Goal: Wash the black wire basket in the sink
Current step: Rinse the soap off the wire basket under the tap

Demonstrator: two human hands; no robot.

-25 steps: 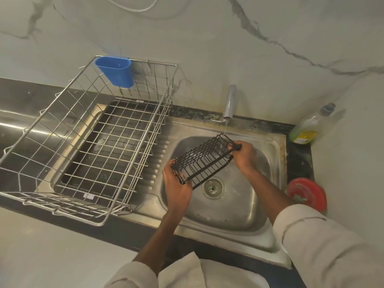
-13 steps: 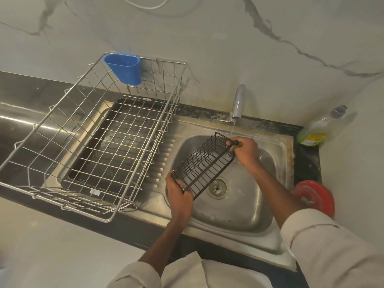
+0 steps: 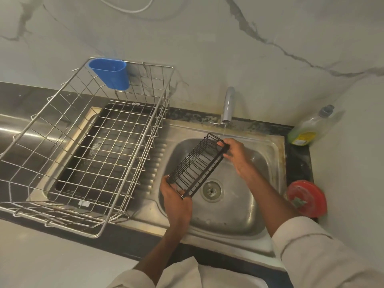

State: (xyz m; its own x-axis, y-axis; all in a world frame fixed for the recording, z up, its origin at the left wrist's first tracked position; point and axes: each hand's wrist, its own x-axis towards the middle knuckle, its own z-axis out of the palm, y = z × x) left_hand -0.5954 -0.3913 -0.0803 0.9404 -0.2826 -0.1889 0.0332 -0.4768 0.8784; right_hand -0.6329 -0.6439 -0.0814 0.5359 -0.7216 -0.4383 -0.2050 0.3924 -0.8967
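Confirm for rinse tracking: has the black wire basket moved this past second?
Yes, slightly: the black wire basket has its near end swung toward the sink front rim, past the drain; its far end stays under the tap.

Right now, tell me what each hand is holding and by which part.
Both hold the black wire basket over the sink: the left hand grips its near end, the right hand its far end under the tap.

So the black wire basket (image 3: 197, 166) is a long narrow rack, tilted on a diagonal, held up above the sink (image 3: 228, 213) basin. Near end sits in the left hand (image 3: 176, 201), far end in the right hand (image 3: 236, 154), right under the tap (image 3: 227, 107) trickle.
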